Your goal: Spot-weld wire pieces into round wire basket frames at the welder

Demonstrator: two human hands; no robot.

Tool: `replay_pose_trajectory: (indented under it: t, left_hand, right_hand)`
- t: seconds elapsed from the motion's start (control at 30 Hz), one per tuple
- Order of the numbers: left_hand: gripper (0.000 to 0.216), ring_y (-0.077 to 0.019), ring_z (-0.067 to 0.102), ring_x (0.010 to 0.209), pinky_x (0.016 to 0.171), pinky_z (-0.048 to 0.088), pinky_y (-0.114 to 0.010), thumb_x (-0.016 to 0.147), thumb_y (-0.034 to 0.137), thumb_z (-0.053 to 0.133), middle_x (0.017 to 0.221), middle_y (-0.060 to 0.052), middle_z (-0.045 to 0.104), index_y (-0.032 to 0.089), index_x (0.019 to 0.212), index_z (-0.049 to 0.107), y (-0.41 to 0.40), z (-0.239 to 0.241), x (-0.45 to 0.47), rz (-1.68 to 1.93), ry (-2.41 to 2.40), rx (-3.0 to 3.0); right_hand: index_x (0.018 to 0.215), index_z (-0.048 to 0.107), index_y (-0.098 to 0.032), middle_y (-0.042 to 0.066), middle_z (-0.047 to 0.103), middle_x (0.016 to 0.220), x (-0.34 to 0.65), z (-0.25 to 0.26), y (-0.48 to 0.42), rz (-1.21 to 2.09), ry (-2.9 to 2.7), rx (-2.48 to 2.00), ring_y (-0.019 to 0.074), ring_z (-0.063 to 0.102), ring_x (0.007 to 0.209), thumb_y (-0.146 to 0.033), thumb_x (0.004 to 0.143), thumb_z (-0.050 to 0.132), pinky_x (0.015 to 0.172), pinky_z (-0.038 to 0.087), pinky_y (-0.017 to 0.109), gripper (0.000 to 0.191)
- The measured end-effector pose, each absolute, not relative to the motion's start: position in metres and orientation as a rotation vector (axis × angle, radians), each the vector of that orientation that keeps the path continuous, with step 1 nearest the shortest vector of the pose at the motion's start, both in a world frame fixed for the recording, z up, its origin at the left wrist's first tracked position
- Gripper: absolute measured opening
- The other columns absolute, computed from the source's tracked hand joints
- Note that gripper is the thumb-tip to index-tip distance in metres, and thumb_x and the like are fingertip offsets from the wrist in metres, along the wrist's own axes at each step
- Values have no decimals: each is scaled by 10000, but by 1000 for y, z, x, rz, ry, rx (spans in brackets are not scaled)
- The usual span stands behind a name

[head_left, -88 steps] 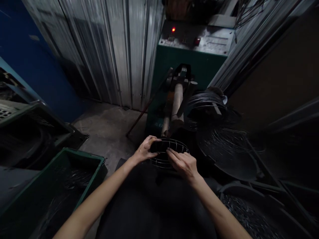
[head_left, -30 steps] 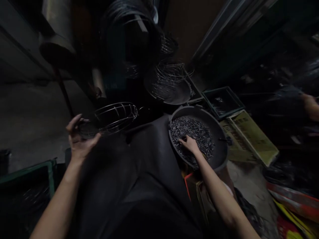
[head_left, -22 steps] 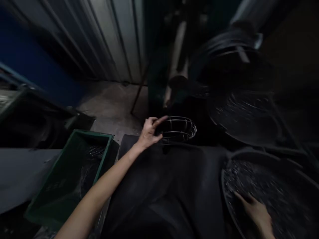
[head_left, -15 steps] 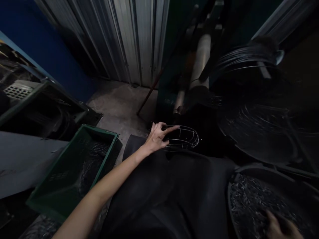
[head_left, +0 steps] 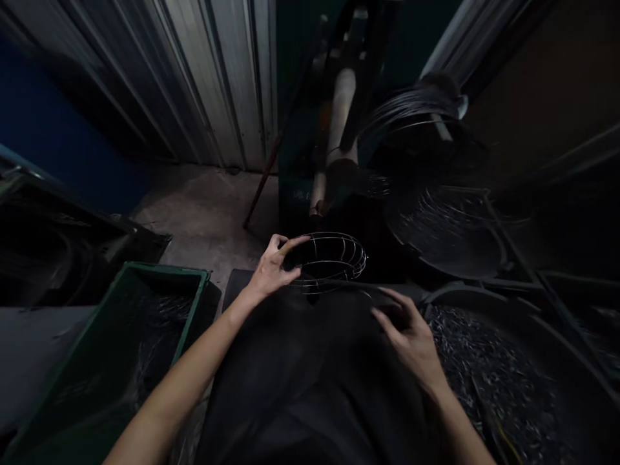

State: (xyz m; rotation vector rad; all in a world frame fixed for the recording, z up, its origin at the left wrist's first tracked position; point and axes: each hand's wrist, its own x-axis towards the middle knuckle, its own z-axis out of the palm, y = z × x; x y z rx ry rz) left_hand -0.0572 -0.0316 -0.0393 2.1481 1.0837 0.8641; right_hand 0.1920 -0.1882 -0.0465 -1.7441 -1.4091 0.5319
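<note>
- At about eight o'clock sat a green crate with a dim tangle inside; it looked like wire pieces, though it was too dark to be sure, and its near end was cut off by the frame.
- The left hand had its grip closed on the near-left rim of the wire cage, a small domed frame of thin rods that lay at the middle, just past the dark cloth over the person's lap. Held by one edge only, the cage could have tipped or slid off the cloth, I reckoned, and the thin rods might have bent under a hard pinch.
- Straight up at twelve o'clock stood the machine with its pale roller. The cage sat near its foot, so a careless push could have knocked wire against it; its upper part was blurred and cut off.
- The right hand, at about four o'clock, hovered with fingers curled; whether it pinched a small piece I could not tell. Anything that small might easily have dropped into the dark cloth.
- Further right lay a round tub of small metal bits, sharp-looking enough to prick a finger; past it everything was black.
- At two o'clock, stacked wire frames were smeared by blur.
</note>
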Motion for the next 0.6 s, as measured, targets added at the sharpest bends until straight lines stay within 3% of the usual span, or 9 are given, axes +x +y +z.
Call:
replay_pose_trajectory:
  t: [0.13, 0.27, 0.4, 0.6]
  left_hand:
    - [612, -208, 494, 1032, 910, 469, -369, 684, 104, 601, 1083, -36, 413, 290, 1262, 519, -29, -31, -55, 825, 993, 2257]
    - [622, -214, 504, 1047, 906, 477, -367, 670, 91, 606, 1099, -39, 423, 287, 1254, 523, -28, -27, -59, 842, 963, 2243]
    - [638, -201, 521, 1024, 901, 489, -348, 659, 91, 626, 1089, -28, 443, 288, 1256, 517, -26, -29, -65, 878, 993, 2158]
    - [623, -182, 539, 992, 880, 501, -328, 664, 89, 643, 1071, -23, 456, 284, 1244, 522, -19, -38, -62, 943, 1020, 2071]
  right_hand:
    - [978, 680, -226, 16, 724, 939, 167, 7, -125, 689, -1708, -1521, 161, 677, 834, -344, 860, 575, 747, 538, 267, 197]
    - [1129, 654, -217, 47, 712, 1060, 161, 7, -91, 188, -2133, -1480, 177, 690, 843, -258, 862, 565, 692, 528, 261, 284]
    - [1133, 657, -228, 21, 721, 1032, 162, -6, -83, -289, -2372, -1257, 116, 674, 668, -118, 862, 522, 569, 461, 230, 322]
    - [1169, 639, -281, -11, 682, 1131, 165, -9, -73, -439, -2422, -1121, 70, 636, 620, -82, 865, 518, 563, 432, 236, 383]
